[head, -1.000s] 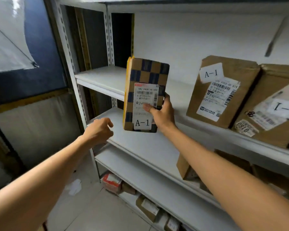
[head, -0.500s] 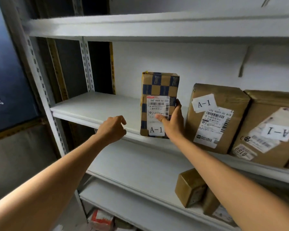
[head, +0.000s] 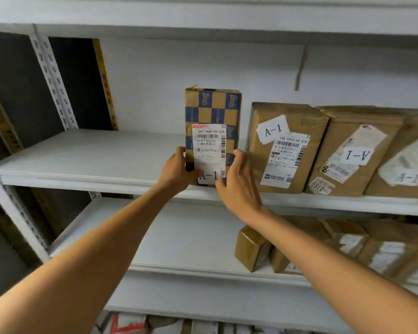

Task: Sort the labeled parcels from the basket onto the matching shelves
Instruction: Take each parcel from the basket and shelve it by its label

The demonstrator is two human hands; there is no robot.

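A tall checkered blue-and-brown parcel [head: 212,109] with a white shipping label marked A-1 stands upright on the white shelf [head: 82,162], just left of a brown A-1 parcel [head: 285,145]. My left hand [head: 176,169] grips its lower left edge. My right hand [head: 237,179] holds its lower right edge, fingers over the label's corner. Both hands hide the parcel's base. The basket is out of view.
More brown A-1 parcels [head: 357,153] lean along the same shelf to the right. The shelf below [head: 179,237] carries several small brown parcels [head: 251,247] at the right. Perforated white uprights [head: 53,80] stand at the left. Parcels show on the lowest level [head: 128,324].
The checkered parcel went from mid-air onto the A-1 shelf beside the brown parcel. My left hand came up from below and took hold of its left edge. The view shifted closer.
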